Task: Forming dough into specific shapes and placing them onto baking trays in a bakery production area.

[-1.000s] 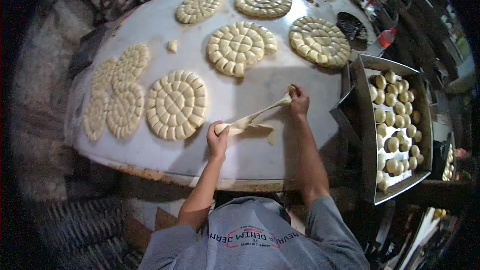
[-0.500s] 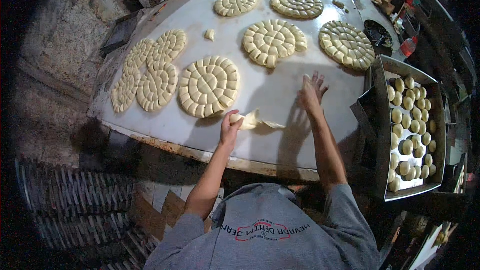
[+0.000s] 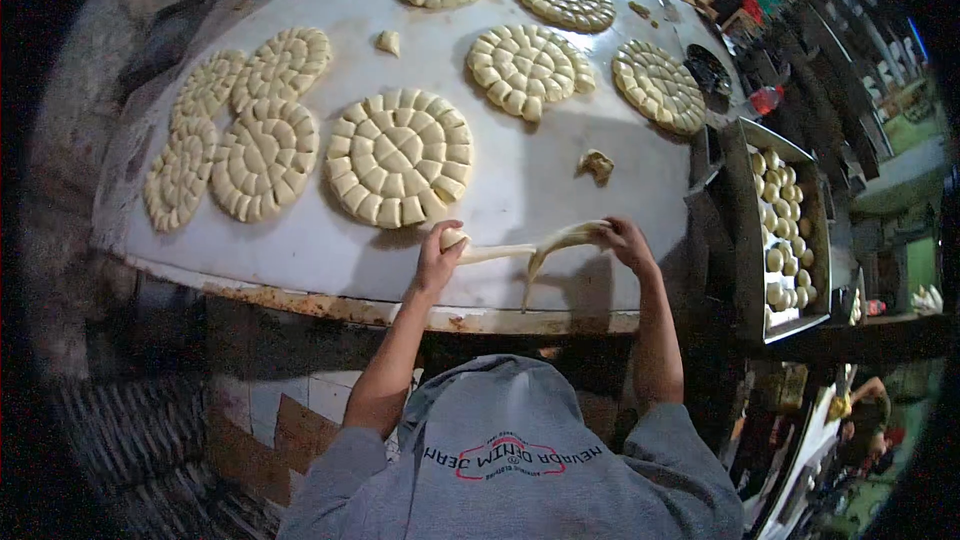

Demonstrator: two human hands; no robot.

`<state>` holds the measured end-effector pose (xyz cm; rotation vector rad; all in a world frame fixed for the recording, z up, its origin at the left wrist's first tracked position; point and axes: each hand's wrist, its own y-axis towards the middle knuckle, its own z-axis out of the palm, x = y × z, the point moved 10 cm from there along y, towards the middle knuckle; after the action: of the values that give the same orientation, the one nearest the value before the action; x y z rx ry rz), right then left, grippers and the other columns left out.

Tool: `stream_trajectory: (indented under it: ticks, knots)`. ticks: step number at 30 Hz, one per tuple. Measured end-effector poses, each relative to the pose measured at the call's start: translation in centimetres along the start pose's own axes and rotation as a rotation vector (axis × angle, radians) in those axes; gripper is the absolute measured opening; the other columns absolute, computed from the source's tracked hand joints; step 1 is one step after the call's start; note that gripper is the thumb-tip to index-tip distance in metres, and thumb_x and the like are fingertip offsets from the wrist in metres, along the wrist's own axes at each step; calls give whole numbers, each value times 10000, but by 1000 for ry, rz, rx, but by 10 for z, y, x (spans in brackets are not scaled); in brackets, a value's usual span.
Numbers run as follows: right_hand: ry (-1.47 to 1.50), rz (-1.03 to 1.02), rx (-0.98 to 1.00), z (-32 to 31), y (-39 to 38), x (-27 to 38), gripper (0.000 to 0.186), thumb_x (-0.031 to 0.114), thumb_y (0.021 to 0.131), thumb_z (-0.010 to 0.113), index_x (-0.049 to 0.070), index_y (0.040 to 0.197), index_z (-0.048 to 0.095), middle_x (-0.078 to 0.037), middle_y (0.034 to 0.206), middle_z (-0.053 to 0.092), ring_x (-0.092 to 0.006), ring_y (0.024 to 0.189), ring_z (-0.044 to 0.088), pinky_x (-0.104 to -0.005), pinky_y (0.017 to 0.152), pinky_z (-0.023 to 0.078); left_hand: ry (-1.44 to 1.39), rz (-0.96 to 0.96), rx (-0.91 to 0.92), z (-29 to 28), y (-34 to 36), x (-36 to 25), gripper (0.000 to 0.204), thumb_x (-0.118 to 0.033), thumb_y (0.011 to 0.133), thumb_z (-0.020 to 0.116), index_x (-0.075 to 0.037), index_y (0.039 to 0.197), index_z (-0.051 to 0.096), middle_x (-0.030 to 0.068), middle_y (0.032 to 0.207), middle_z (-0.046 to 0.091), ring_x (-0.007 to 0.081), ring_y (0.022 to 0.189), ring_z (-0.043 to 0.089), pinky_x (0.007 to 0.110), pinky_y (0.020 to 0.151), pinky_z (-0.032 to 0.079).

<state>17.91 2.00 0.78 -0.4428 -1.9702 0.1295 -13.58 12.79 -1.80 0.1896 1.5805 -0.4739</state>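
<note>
My left hand (image 3: 436, 258) is closed around one end of a pale strip of dough (image 3: 497, 253), a rounded lump bulging from its grip. My right hand (image 3: 629, 245) pinches the other end. Between the hands the dough is drawn out thin, with a loose tail hanging near the middle. Beyond my right hand lies a small crumpled dough scrap (image 3: 595, 166). The nearest scored dough round (image 3: 399, 158), ringed with cut segments, lies just beyond my left hand.
Several more scored rounds, such as one at the far middle (image 3: 530, 68), lie on the white table (image 3: 350, 245). A small dough piece (image 3: 388, 42) sits among them. At right stands a metal tray (image 3: 822, 270) of dough balls. A black dish (image 3: 708, 68) is at the far right.
My right hand has come back toward me from the tabletop and taken hold of the dough's free end. The dough is stretched longer. The crumpled scrap now shows where that hand was.
</note>
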Motion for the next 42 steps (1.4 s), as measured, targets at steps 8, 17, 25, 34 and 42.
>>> stream_trajectory:
  ticks: [8, 17, 25, 34, 42]
  knots:
    - [-23, 85, -609, -83, -74, -130, 265, 258, 856, 525, 22, 953, 596, -75, 882, 602, -195, 878, 542, -328, 759, 424, 661, 528, 330, 48, -8, -45, 158, -219, 707, 647, -76, 769, 620, 89, 833, 592, 273, 814, 530, 386, 746, 398]
    - [-657, -425, -412, 20, -89, -3, 255, 129, 723, 612, 112, 977, 588, -91, 947, 535, -293, 921, 476, -412, 806, 349, 812, 680, 344, 160, -57, -40, 177, -195, 701, 635, -90, 839, 598, 72, 961, 570, 259, 973, 504, 397, 853, 378]
    - [-774, -382, -561, -6, -3, 10, 189, 260, 749, 599, 95, 835, 567, -114, 889, 533, -310, 837, 490, -437, 727, 374, 984, 468, -249, 141, 26, -60, 193, -165, 687, 658, -70, 762, 508, 96, 812, 514, 289, 797, 485, 397, 724, 379]
    - [-687, -357, -582, -18, -63, -5, 213, 215, 727, 566, 62, 872, 533, -152, 912, 501, -330, 878, 461, -463, 755, 351, 1145, 546, -164, 82, -11, -44, 108, -142, 684, 619, -85, 695, 528, 96, 792, 491, 285, 788, 480, 409, 721, 394]
    - [-544, -286, -644, 59, -34, 27, 141, 148, 708, 587, 26, 763, 541, -140, 853, 524, -324, 885, 471, -436, 791, 365, 918, 426, -101, 133, -6, -30, 104, -104, 696, 589, -37, 662, 517, 140, 802, 531, 327, 799, 503, 419, 741, 415]
